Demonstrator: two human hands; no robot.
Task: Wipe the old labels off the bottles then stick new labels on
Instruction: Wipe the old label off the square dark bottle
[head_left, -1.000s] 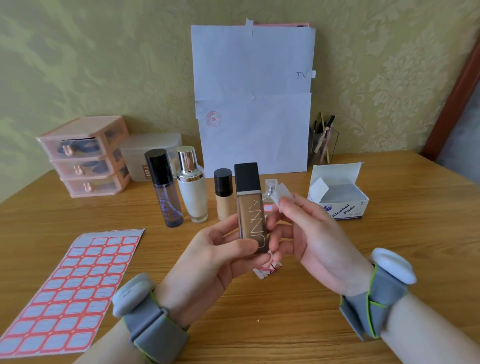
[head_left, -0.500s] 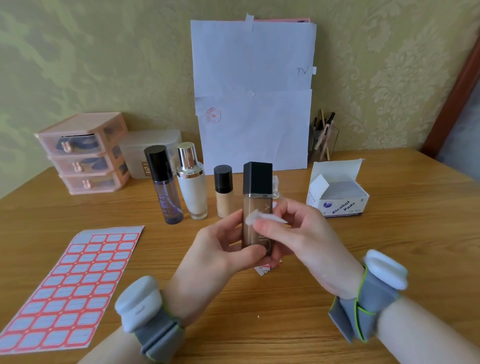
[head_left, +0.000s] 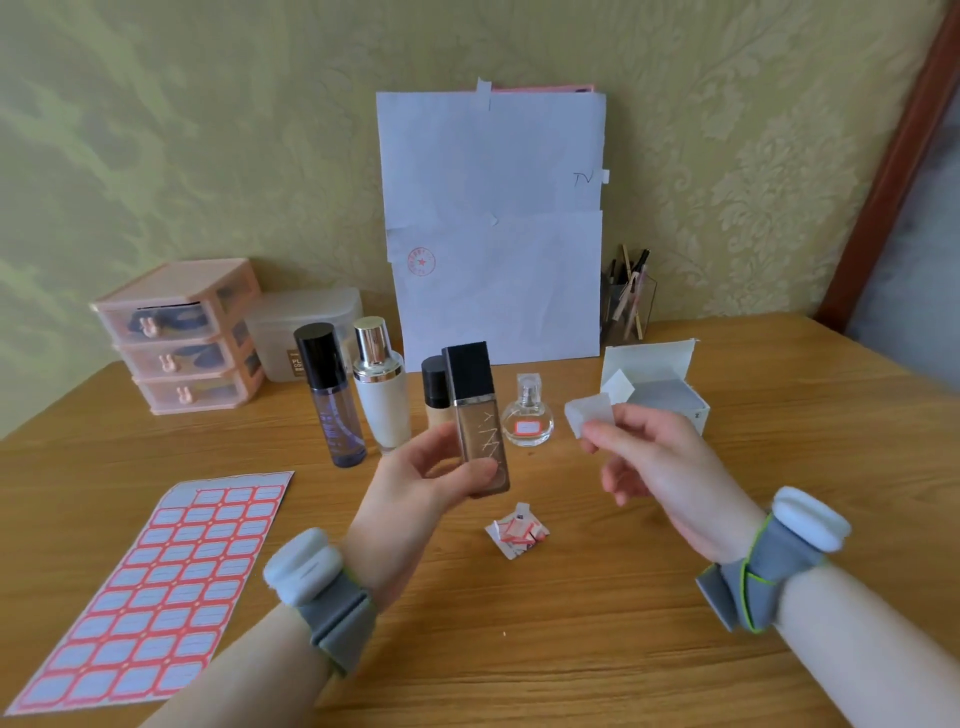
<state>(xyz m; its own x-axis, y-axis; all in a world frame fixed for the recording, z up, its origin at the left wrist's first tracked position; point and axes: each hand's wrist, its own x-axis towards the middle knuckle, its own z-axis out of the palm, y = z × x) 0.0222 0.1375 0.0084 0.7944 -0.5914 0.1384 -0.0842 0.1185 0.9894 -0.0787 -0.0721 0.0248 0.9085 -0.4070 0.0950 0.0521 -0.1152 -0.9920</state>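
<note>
My left hand (head_left: 415, 488) grips a square foundation bottle (head_left: 478, 431) with a black cap, held upright above the table. My right hand (head_left: 660, 467) pinches a small white alcohol pad (head_left: 589, 414) off to the bottle's right, clear of it. On the table behind stand a purple bottle (head_left: 332, 400), a white bottle with a silver cap (head_left: 382, 389), a small beige bottle (head_left: 434, 397) and a round perfume bottle (head_left: 527, 418) bearing a red-edged label. A sheet of red-edged blank labels (head_left: 150, 587) lies at the left.
Crumpled peeled labels (head_left: 517, 530) lie below the held bottle. An open box of alcohol pads (head_left: 660, 384) sits at the right. Pink mini drawers (head_left: 182, 338), a frosted box (head_left: 306, 332), a pen holder (head_left: 628, 296) and taped white paper (head_left: 493, 223) line the wall.
My right hand has drawn the pad away from the bottle's front, out to the right. The bottle tilted slightly in my left hand, uncovering the perfume bottle behind.
</note>
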